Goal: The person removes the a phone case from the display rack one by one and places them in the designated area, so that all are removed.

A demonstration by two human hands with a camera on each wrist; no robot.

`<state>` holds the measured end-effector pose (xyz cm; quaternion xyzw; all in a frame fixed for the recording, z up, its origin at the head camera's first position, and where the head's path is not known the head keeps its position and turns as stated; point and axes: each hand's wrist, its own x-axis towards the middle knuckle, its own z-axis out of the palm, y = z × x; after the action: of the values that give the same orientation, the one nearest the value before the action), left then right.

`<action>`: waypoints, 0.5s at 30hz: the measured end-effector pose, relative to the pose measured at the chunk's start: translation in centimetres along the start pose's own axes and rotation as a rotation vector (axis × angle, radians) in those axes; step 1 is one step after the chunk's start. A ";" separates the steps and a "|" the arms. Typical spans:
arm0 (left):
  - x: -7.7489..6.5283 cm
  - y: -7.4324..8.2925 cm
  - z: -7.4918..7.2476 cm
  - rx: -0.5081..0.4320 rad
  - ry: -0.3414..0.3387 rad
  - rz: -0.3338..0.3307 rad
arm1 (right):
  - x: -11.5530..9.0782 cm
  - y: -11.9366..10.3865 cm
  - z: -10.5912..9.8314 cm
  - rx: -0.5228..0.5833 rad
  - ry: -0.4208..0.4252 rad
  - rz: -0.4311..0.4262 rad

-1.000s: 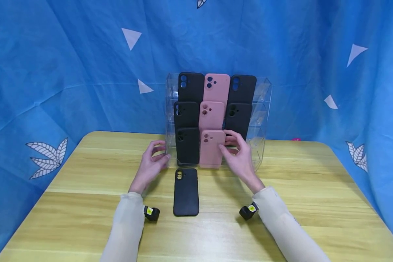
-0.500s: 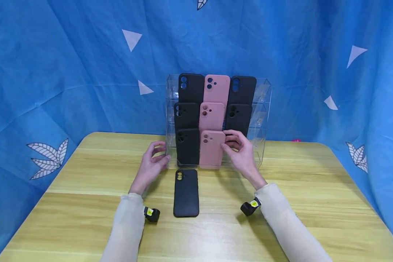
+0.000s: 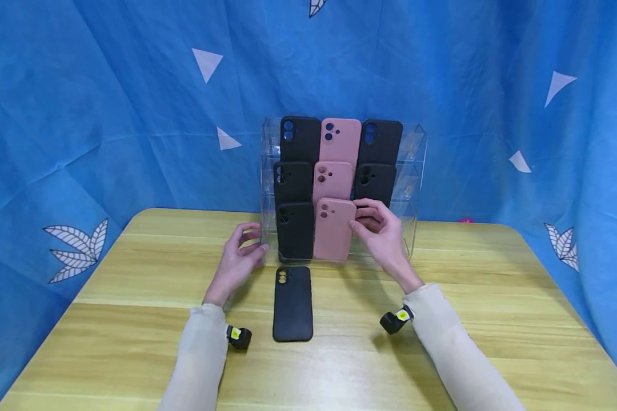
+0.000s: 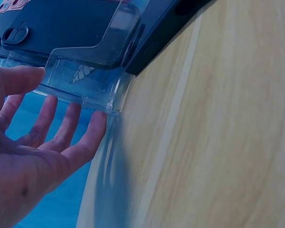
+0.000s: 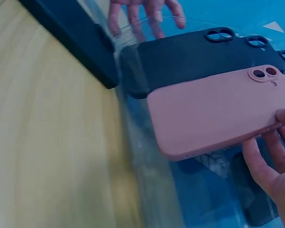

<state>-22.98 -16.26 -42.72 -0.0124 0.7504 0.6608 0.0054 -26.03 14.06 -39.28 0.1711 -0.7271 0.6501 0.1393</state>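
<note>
My right hand [image 3: 385, 234] pinches the right edge of a pink phone case [image 3: 334, 231], thumb on its face and fingers behind. This case stands slightly tilted at the front tier of a clear acrylic display rack [image 3: 413, 188]; in the right wrist view its lower end shows apart from the rack's base. My left hand [image 3: 238, 257] rests its spread fingertips on the rack's left side, the thumb by the front corner. Beside the pink case stands a black phone case [image 3: 295, 234]. Another black case [image 3: 293, 305] lies flat on the table before the rack.
Behind, the upper tiers hold more cases, with a pink case [image 3: 333, 178] in the middle column and a black case [image 3: 375, 181] to the right. The wooden table [image 3: 133, 331] meets a blue curtain [image 3: 149, 103] at the back.
My right hand has lifted the pink phone case a little and tilted it rightward; its top edge now sits higher. The right forearm shifted slightly right. My left hand stays in place.
</note>
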 end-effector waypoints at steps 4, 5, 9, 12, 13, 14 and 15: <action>0.0 -0.1 0.0 0.002 -0.001 -0.004 | 0.5 -0.5 -0.3 0.037 -0.001 0.019; 0.0 0.0 0.0 0.002 -0.002 -0.002 | 0.7 -0.6 -0.4 0.053 -0.001 0.023; 0.0 -0.1 0.0 0.006 -0.003 -0.001 | 0.9 -0.9 -0.7 0.104 -0.011 0.037; 0.0 -0.2 -0.1 0.007 -0.002 -0.002 | 0.8 -1.1 -0.9 0.127 -0.019 0.066; 0.0 -0.2 -0.1 0.007 -0.002 -0.001 | 0.7 -1.1 -1.0 0.131 -0.021 0.080; 0.0 -0.2 -0.1 0.006 -0.002 -0.001 | 0.7 -1.1 -1.1 0.136 -0.023 0.096; 0.1 -0.2 -0.1 0.005 -0.002 0.000 | 0.6 -1.1 -1.1 0.141 -0.025 0.113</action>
<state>-23.03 -16.37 -42.90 -0.0117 0.7521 0.6589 0.0064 -26.15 15.01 -37.88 0.1471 -0.6897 0.7044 0.0810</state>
